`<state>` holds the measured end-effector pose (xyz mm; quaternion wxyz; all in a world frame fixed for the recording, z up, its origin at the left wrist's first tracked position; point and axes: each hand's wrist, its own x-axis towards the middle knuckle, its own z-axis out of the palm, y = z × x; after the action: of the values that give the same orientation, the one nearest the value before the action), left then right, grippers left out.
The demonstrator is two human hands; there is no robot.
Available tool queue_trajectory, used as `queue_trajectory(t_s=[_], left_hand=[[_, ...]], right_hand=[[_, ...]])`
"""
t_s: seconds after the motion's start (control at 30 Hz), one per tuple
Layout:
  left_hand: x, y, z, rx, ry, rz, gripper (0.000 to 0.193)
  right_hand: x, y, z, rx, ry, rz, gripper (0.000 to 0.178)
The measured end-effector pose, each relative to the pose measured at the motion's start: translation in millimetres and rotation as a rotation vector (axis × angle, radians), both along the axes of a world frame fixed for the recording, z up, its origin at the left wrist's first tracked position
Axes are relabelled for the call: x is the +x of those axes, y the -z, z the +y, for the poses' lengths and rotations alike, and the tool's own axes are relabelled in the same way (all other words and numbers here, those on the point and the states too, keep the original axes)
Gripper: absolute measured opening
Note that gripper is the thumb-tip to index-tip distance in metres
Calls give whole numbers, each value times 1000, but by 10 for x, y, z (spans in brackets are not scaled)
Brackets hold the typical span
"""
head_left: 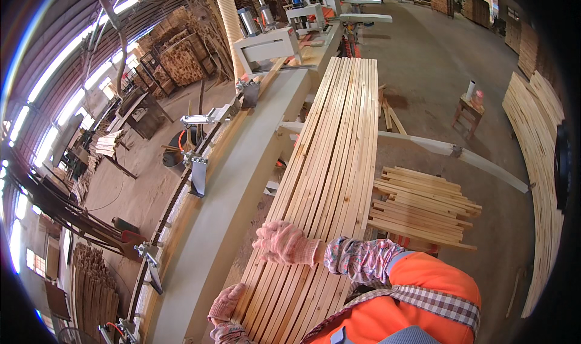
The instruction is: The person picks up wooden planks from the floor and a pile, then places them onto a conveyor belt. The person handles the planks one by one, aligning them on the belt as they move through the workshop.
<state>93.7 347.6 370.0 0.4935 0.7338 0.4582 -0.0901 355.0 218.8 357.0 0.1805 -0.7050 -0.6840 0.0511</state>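
A long bundle of pale wooden strips [330, 162] lies side by side in front of me, running away toward the machine. My right hand [283, 242], in a pink knit glove, reaches across the strips, its fingers curled down at their left edge. Lower down, my left hand [226, 303], gloved alike, is closed against the near left edge of the same strips. The undersides of both hands are hidden, so how many strips they grip cannot be seen. Left of the bundle runs the machine's long grey bed [218, 199].
Metal brackets [198, 174] and a chain line the bed's left side. A white machine head [266, 44] stands at its far end. Shorter wooden pieces [423, 208] are stacked right of the bundle, under a pale metal beam [423, 143]. Tall boards [535, 180] stand at far right.
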Motion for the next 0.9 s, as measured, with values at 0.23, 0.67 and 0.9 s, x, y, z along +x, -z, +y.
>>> queue_trajectory(t_s=[0.23, 0.67, 0.9], left_hand=[[20, -30, -9, -62, -2, -20, 62], [267, -311, -175, 205, 105, 168, 59], [123, -98, -38, 463, 195, 85, 66]], right_hand=[[-29, 305, 7, 167, -12, -22, 44], [-57, 101, 45, -27, -131, -155, 52], [-42, 43, 101, 7, -107, -134, 47]])
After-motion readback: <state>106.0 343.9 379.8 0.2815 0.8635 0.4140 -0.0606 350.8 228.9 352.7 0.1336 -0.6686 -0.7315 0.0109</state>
